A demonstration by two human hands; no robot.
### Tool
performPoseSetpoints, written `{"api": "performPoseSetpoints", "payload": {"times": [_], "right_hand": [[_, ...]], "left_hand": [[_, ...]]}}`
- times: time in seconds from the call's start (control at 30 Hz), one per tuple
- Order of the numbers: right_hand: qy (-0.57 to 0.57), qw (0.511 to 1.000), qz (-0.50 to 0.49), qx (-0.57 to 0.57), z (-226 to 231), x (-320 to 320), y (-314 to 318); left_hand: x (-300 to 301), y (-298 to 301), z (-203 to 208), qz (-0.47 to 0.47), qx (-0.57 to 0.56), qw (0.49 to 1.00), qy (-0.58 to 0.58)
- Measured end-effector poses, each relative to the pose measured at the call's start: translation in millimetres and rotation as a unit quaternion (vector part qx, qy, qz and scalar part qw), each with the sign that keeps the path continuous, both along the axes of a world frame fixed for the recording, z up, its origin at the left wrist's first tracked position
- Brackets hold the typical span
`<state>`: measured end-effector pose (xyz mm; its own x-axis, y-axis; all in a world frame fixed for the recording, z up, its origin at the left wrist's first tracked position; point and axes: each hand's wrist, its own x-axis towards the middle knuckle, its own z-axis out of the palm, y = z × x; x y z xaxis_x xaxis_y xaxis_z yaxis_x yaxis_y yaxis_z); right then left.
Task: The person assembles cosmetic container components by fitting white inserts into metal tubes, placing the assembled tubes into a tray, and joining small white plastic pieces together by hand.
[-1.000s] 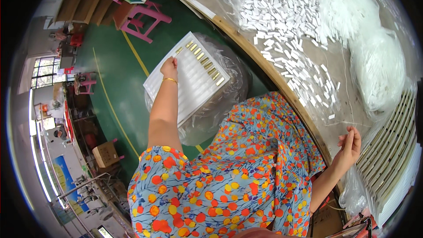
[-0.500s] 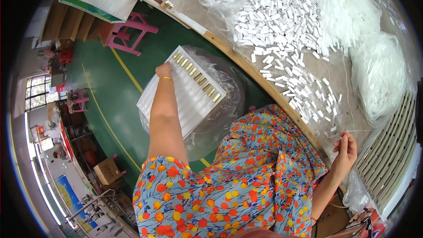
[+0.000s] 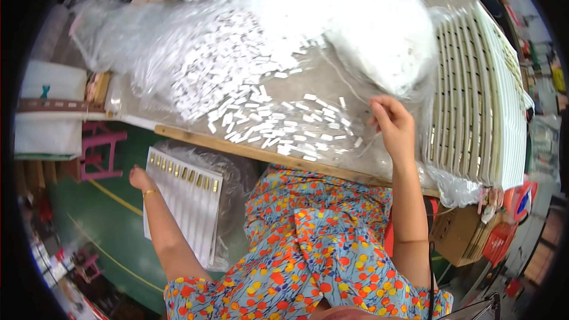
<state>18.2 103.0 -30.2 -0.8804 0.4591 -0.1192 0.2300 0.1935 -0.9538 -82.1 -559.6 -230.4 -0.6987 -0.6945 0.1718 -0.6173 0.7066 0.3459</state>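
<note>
Your left hand [image 3: 140,176] reaches down past the near edge of the worktop [image 3: 237,149] and meets the far left corner of a white slotted plastic tray with a row of small gold-coloured pieces along its far end [image 3: 182,204]. The fingers are mostly hidden behind the tray's corner, so you cannot tell whether they are closed on it or only touching it. The tray lies flat on a crumpled clear plastic bag [image 3: 231,172] below the worktop, over the green floor [image 3: 106,219]; there is open floor to its left, while your flowered dress [image 3: 308,243] crowds it on the right.

Your right hand [image 3: 393,125] is up on the worktop with the fingers loosely curled and half open, resting on clear plastic sheeting near the right end of a scatter of small white rectangular pieces [image 3: 267,124]. It grips nothing that can be seen. Just right of it stands a tall stack of cream slotted trays [image 3: 474,95], leaving little room on that side. Far of the hand sit bulging clear bags of white pieces [image 3: 379,29]. The pink plastic stool [image 3: 101,151] at left is partly cut off by the worktop edge, and the rim of the view is too bent to read.
</note>
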Motion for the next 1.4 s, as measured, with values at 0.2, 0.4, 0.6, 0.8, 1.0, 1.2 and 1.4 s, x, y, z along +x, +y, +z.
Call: {"api": "performPoseSetpoints", "payload": {"times": [0.2,0.4,0.6,0.8,1.0,1.2,1.4], "right_hand": [[0.023,0.974,0.132,0.18,-17,-80,-14],[0.091,0.907,0.169,0.376,-49,-141,-50],[0.106,0.923,0.132,0.344,-49,-115,-37],[0.252,0.859,0.239,0.376,-29,-42,0],[0.206,0.938,0.158,0.228,-24,-11,17],[0.035,0.955,0.163,0.246,-23,16,36],[0.037,0.929,0.175,0.323,-33,14,13]], "left_hand": [[-39,192,142,-0.261,0.072,0.875,0.4],[-21,385,192,-0.456,0.427,0.742,0.244],[-8,465,175,-0.394,0.634,0.664,-0.053],[-6,486,173,-0.314,0.776,0.503,-0.215],[11,499,171,-0.437,0.659,0.554,-0.26],[18,479,175,-0.367,0.674,0.629,-0.124],[26,488,170,-0.327,0.738,0.578,-0.121]]}}
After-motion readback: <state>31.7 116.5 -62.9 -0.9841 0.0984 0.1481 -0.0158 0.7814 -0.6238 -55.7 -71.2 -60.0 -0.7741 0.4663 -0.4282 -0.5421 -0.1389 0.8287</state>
